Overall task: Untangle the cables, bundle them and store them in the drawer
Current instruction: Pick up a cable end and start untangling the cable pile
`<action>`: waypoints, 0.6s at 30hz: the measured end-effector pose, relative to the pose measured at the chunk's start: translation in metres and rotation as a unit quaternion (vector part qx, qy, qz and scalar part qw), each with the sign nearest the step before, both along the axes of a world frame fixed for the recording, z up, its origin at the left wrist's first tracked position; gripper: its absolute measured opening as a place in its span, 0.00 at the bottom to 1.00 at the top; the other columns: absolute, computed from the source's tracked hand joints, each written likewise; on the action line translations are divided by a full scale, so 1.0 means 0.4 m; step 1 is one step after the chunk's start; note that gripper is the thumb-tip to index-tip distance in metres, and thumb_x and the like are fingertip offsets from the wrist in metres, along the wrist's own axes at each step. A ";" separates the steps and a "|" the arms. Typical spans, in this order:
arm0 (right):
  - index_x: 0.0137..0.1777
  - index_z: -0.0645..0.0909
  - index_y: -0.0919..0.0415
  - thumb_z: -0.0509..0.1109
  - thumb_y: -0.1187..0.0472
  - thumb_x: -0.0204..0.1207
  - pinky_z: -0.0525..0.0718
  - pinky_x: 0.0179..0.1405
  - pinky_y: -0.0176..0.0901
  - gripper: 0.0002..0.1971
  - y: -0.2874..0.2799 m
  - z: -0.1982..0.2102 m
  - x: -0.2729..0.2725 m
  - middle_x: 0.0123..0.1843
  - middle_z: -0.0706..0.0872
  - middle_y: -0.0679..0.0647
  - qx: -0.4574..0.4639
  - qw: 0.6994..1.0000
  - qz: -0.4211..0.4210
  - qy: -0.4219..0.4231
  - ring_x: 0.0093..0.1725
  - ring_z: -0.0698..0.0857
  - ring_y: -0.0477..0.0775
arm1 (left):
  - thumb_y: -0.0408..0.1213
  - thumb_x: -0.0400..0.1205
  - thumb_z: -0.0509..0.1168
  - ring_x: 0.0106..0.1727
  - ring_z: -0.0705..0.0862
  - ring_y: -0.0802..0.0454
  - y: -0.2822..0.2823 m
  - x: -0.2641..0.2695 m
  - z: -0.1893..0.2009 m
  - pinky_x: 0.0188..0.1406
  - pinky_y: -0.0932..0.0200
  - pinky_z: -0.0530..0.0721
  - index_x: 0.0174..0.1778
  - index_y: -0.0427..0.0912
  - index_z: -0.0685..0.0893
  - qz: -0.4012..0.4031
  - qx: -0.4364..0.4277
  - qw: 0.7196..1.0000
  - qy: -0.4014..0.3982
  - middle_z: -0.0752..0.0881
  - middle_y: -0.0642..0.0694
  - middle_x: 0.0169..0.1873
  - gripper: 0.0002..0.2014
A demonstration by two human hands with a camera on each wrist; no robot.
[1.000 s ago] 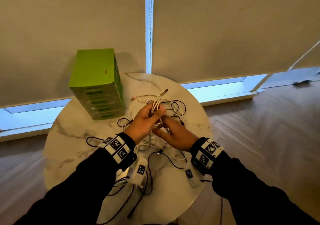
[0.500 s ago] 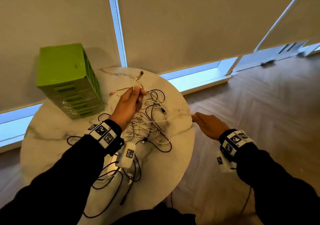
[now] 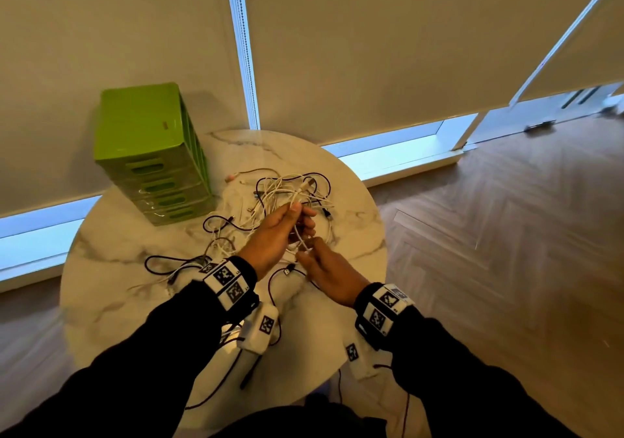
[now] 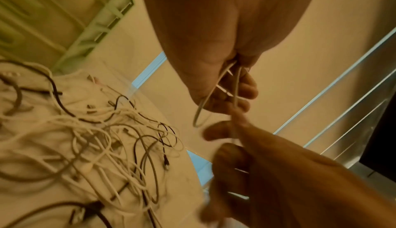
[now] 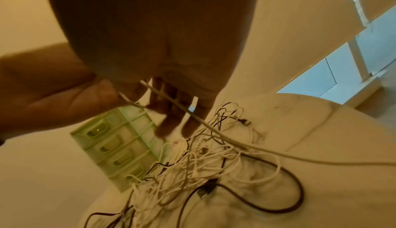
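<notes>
A tangle of white and black cables [image 3: 270, 201] [image 4: 96, 138] [image 5: 203, 160] lies on the round marble table [image 3: 111, 268]. My left hand [image 3: 297, 216] [image 4: 227, 92] is raised above the heap and holds folded loops of a white cable [image 3: 299, 231] [image 4: 235, 82]. My right hand [image 3: 309, 251] [image 4: 233, 130] sits just below and right of it, pinching the same white cable [image 5: 171, 103]. The green drawer unit [image 3: 152, 153] [image 5: 120, 147] stands at the table's back left with all drawers closed.
Window blinds hang behind the table, and wooden floor [image 3: 506, 268] spreads to the right. Black cables [image 3: 162, 265] trail toward the table's front left edge. Bare marble shows at the near left.
My right hand, stretched out past the table's right edge half a second ago, has come back to my left hand over the cable heap. My left hand still holds the white cable.
</notes>
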State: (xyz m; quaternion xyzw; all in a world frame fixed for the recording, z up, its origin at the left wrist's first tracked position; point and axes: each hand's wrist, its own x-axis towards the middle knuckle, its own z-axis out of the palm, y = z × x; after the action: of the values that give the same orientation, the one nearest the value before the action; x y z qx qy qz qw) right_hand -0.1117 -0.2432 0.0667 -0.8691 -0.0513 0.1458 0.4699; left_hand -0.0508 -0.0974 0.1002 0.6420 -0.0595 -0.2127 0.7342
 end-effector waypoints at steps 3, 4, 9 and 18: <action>0.53 0.74 0.57 0.53 0.48 0.90 0.75 0.36 0.33 0.15 -0.060 0.019 0.006 0.39 0.82 0.47 -0.014 0.996 -0.065 -0.060 0.36 0.81 0.42 | 0.47 0.92 0.50 0.47 0.88 0.46 0.043 0.020 0.018 0.51 0.52 0.86 0.60 0.42 0.85 0.037 -0.029 0.999 0.001 0.88 0.42 0.45 0.20; 0.53 0.75 0.58 0.53 0.48 0.90 0.75 0.37 0.33 0.15 -0.089 0.023 0.008 0.38 0.82 0.46 -0.020 0.993 -0.095 -0.070 0.35 0.81 0.40 | 0.47 0.92 0.50 0.44 0.87 0.47 0.057 0.029 0.027 0.47 0.54 0.85 0.62 0.41 0.84 0.054 -0.045 0.997 0.007 0.88 0.43 0.43 0.20; 0.65 0.74 0.56 0.49 0.51 0.90 0.83 0.57 0.57 0.16 -0.286 -0.089 0.045 0.57 0.85 0.62 -0.298 0.946 -0.082 0.104 0.55 0.85 0.66 | 0.45 0.93 0.49 0.27 0.62 0.57 0.105 0.077 0.073 0.29 0.61 0.59 0.70 0.44 0.79 0.119 -0.121 0.985 0.007 0.71 0.50 0.29 0.18; 0.85 0.62 0.58 0.63 0.55 0.87 0.66 0.81 0.51 0.28 -0.010 -0.043 0.037 0.83 0.70 0.59 -0.141 0.973 0.185 -0.002 0.81 0.69 0.57 | 0.48 0.93 0.49 0.29 0.55 0.54 0.079 0.053 0.080 0.29 0.58 0.54 0.61 0.50 0.78 0.111 -0.146 0.983 0.007 0.62 0.52 0.28 0.14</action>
State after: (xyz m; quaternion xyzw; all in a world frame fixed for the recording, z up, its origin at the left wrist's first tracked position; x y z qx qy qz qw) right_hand -0.0969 -0.2472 0.0495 -0.9022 -0.1911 0.2345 0.3075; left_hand -0.0297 -0.0658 0.1323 0.5285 -0.0126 -0.1233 0.8398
